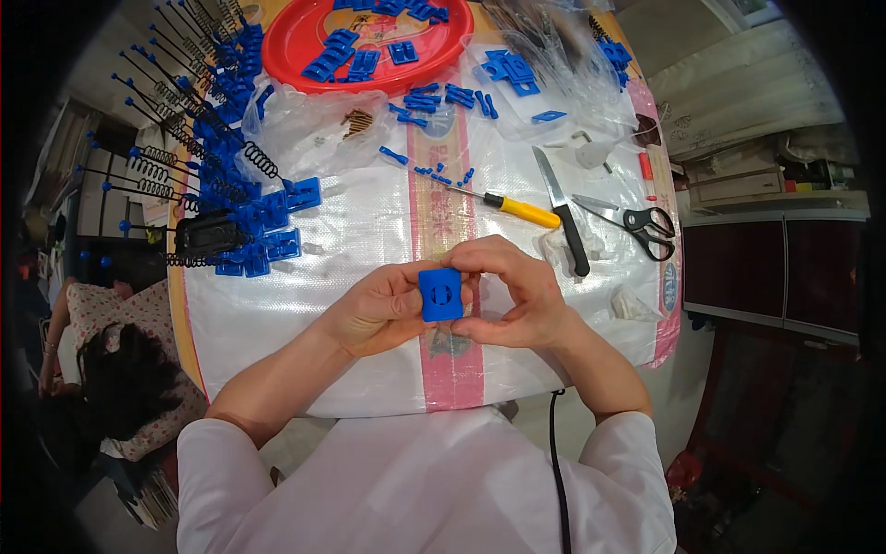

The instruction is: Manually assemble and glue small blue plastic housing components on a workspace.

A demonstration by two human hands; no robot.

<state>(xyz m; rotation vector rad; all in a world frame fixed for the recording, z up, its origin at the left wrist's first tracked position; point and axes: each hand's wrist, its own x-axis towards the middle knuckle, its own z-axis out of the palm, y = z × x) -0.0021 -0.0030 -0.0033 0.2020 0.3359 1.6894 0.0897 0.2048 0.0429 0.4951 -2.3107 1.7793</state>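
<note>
A small blue plastic block [441, 295] with a round face and two slots is held at the centre of the frame, just above the near edge of the table. It is pinched between the left hand [378, 309], closed around its left side, and the right hand [517, 295], whose thumb and fingers are curled over its top and right side. For the step to go well, the block is probably best kept square to the eyes, gripped by its edges so the slotted face is left uncovered, and pressed evenly from both sides rather than twisted.

The table is covered by a white woven sheet [360, 231] with a pink stripe. A yellow-handled screwdriver [517, 209], a knife [563, 208] and scissors [641, 224] are laid to the right of centre. A red tray [305, 37] of blue parts is set at the top, and finished blue pieces with black springs [198, 152] are heaped at the upper left. A seated person in flowered cloth [111, 369] is seen at the lower left; dark cabinets [775, 268] are seen at the right.
</note>
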